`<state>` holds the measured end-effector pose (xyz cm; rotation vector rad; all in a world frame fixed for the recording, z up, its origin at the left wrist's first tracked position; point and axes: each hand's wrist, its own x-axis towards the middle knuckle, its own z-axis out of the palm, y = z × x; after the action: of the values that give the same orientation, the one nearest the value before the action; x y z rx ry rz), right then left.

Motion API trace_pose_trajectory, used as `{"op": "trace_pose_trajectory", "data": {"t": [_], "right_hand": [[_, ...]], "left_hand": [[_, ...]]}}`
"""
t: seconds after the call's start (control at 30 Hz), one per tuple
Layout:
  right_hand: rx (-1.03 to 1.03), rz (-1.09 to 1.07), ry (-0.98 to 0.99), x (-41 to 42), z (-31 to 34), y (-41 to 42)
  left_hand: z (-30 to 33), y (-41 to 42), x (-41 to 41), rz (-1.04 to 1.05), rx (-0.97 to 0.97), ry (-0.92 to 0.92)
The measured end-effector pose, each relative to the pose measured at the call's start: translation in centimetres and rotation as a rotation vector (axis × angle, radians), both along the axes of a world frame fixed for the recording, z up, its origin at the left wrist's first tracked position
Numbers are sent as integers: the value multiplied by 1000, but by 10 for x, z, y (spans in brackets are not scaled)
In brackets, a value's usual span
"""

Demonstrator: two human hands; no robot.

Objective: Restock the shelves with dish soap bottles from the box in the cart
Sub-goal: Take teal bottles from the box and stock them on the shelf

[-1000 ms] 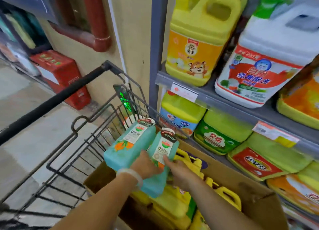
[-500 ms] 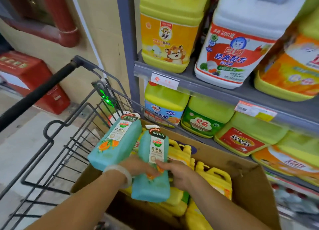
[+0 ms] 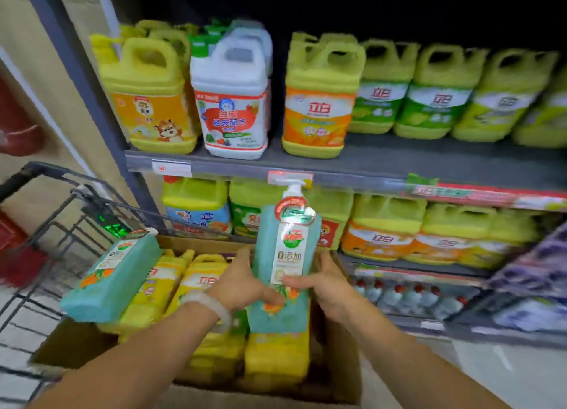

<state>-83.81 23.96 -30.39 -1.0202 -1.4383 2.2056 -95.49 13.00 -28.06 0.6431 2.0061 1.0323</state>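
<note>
— Where is the teal pump bottle (image 3: 287,255) now?

— Upright between both hands, above the front right corner of the cardboard box (image 3: 343,375), pump toward the edge of the upper shelf (image 3: 368,163). Its long axis runs nearly vertical. The left hand (image 3: 245,282) wraps its lower left side, thumb across the label; the right hand (image 3: 325,282) clasps the right side.

— Which is nearer the shelves?

— The right, I judge; the shelves lie ahead and rightward.

— And the box?

— Yellow jugs (image 3: 276,356) packed standing, with a second teal bottle (image 3: 113,273) lying slanted across them at the left edge.
</note>
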Motion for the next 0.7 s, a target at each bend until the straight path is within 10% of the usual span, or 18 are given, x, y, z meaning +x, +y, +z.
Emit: {"op": "trace_pose_trajectory", "data": {"t": [0.7], "right_hand": [[358,-819,1,556,83,136]], "left_hand": [[78,244,510,-827,389,-31]]}}
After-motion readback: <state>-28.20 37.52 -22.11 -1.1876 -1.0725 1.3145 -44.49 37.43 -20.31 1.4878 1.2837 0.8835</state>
